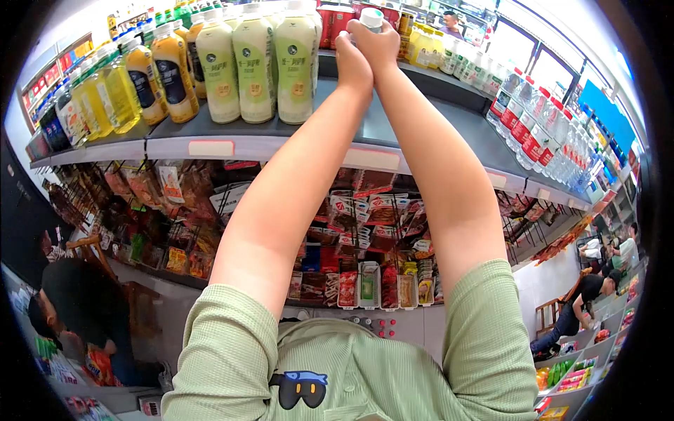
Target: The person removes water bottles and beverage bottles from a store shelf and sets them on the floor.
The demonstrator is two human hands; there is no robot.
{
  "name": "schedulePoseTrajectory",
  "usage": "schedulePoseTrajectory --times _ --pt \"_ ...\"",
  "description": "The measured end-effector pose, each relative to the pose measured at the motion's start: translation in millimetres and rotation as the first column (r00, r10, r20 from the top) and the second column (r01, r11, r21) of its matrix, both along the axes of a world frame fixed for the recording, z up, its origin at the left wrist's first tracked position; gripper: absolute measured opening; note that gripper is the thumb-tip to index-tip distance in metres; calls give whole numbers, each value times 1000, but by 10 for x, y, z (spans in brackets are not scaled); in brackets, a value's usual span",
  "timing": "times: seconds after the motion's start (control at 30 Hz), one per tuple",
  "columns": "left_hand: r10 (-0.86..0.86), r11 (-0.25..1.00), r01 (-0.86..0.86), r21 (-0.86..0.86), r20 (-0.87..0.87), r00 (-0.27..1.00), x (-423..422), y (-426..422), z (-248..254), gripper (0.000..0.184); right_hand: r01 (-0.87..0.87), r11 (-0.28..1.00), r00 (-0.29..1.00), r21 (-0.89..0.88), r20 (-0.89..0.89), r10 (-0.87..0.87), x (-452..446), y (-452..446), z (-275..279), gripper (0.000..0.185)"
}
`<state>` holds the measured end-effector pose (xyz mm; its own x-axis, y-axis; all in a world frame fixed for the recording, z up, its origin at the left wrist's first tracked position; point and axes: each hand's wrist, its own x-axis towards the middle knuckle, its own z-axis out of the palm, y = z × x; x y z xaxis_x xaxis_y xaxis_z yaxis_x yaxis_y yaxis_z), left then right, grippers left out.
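Both my arms reach up and forward over the dark shelf top [379,123]. My left hand [353,64] and my right hand [379,43] meet around a bottle with a pale cap [371,18]; most of its body is hidden by my hands. The fingers of both hands are wrapped round it. Left of my hands stand three pale green-and-white bottles [295,67] in a front row. Red cans [337,21] are just behind my hands.
Yellow bottles [116,91] and brown-labelled bottles [173,74] stand at the left. Red-labelled water bottles [523,126] line the right side. Snack packets [382,210] hang below the shelf edge [267,149]. People crouch or bend at lower left [84,302] and right [590,291].
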<state>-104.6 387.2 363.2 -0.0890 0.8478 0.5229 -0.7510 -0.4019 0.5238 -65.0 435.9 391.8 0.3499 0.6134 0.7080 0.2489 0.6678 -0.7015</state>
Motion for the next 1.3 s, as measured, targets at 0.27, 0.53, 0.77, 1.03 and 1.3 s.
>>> schedulePoseTrajectory --times 0.27,0.53,0.77,1.03,1.3 --pt "228 971 -220 94 -80 970 -39 -536 73 40 24 983 971 181 229 -66 -5 -958 130 38" --pt "396 915 -373 156 -167 903 -72 -1741 -131 30 -589 801 788 104 -146 598 134 -2231 -28 17" --pt "364 932 -335 141 -366 856 -264 -2411 -830 39 -560 827 828 -49 -62 557 312 -2959 -745 19" --pt "-278 867 121 -483 -267 923 -230 -2962 -2292 57 -604 702 790 -378 -172 588 407 -3458 -2115 17" --pt "-366 514 187 -837 -17 930 -242 -3259 -4049 48 -360 640 913 -679 -113 393 386 -3757 -3785 19"
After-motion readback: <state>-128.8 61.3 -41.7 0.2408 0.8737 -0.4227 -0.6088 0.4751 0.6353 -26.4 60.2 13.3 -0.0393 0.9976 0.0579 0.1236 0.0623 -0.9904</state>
